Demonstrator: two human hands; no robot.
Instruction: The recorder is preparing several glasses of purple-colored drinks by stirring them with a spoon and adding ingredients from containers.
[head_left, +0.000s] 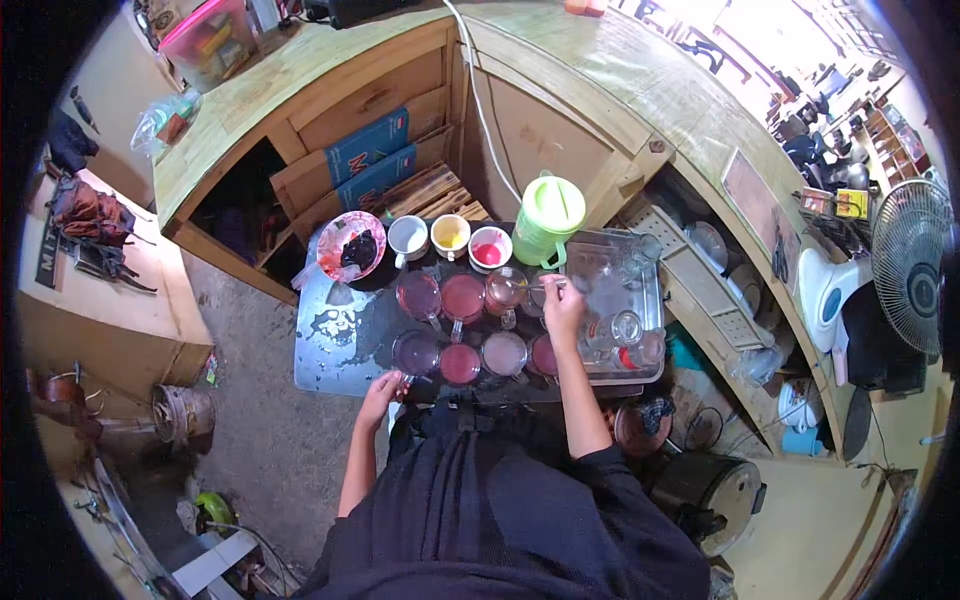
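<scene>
My left hand (382, 397) pinches near the handle of a glass mug of purple drink (416, 354) at the front left. A thin metal spoon (534, 286) is held in my right hand (564, 304), its far end over the back row near a glass mug of pale orange drink (507, 287). That hand partly hides the glasses beneath it. Glass mugs of pinkish drink (463, 298) stand in two rows. Behind them are a white cup (409, 237), a cup with yellow inside (450, 235) and a cup with red inside (490, 249).
A lidded green pitcher (551, 217) stands at the back. Left of the cups is a pink-patterned bowl (351, 244) holding something dark. Several clear glasses (626, 327) lie in a metal tray (600, 259) at right. Water wets the low table (315, 330). Wooden counters (622, 90) surround it.
</scene>
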